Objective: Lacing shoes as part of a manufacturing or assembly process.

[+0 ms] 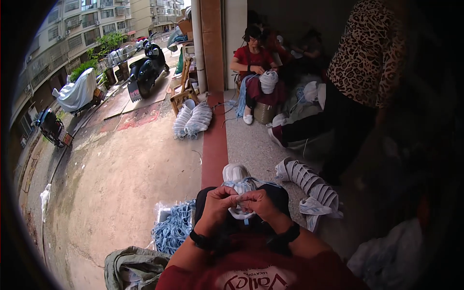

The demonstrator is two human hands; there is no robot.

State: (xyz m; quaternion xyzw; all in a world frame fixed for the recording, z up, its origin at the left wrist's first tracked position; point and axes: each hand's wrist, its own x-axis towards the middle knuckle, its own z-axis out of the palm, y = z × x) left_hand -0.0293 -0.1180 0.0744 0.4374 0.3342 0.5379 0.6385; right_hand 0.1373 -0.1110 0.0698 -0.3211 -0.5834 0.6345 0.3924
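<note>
A white shoe upper [235,172] rests on my lap between my knees, its toe pointing away from me. Across its top a light blue shoelace [251,181] is strung, with a length trailing to the right. My left hand [220,203] and my right hand [260,202] meet over the shoe's opening. Both are closed, thumbs and fingertips pinched together and nearly touching. Whatever small thing lies between the fingertips is hidden. Below them shows the pale rim of the opening with a small blue tab [246,222].
Light blue laces [174,227] lie heaped at my left, beside a grey-green cloth [130,266]. Nested white uppers [311,183] sit at my right; more uppers [193,118] lie ahead. A seated co-worker [256,63] handles a white upper. Another person [362,58] stands at right.
</note>
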